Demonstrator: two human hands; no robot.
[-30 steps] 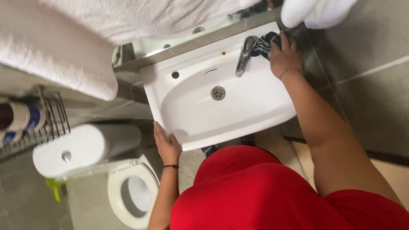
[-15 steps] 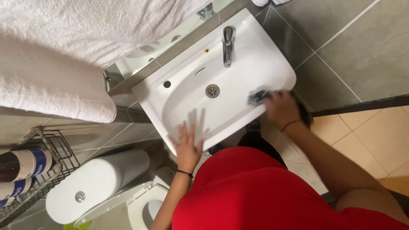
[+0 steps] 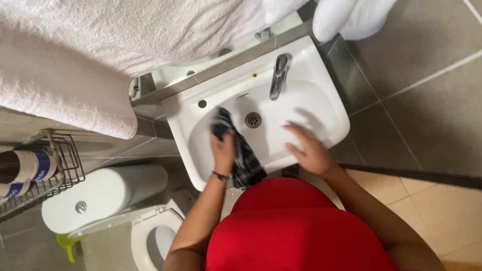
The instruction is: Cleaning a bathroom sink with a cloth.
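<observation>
While the left hand [image 3: 223, 150] presses a dark checked cloth [image 3: 240, 150] against the inside of the white sink [image 3: 321, 108], the right hand [image 3: 307, 148] lies spread and flat on the near right part of the bowl, holding nothing. The left hand's fingers are closed over the upper part of the cloth, gripping it; the rest of the cloth trails down over the near rim of the sink, toward the person's red top [image 3: 296, 226]. A dark band sits on the left wrist. The cloth lies on the left side of the bowl, just left of the drain [image 3: 253, 119], and the two hands are well apart, with the drain between them and a little farther away. A chrome tap [image 3: 278, 75] stands at the far edge of the sink, its spout pointing down toward the drain.

To the left of the sink a white towel [image 3: 75, 65] hangs wide, covering much of the far left. A second white towel [image 3: 351, 17] shows at the far right. Below the big towel a wire rack [image 3: 60, 165] holds a couple of dark bottles [image 3: 22, 168]. Near that is the toilet's white cistern [image 3: 100, 195], and the open toilet bowl [image 3: 150, 238] sits just right of it, near the person's left arm. The floor on the right is grey tile [image 3: 427, 100].
</observation>
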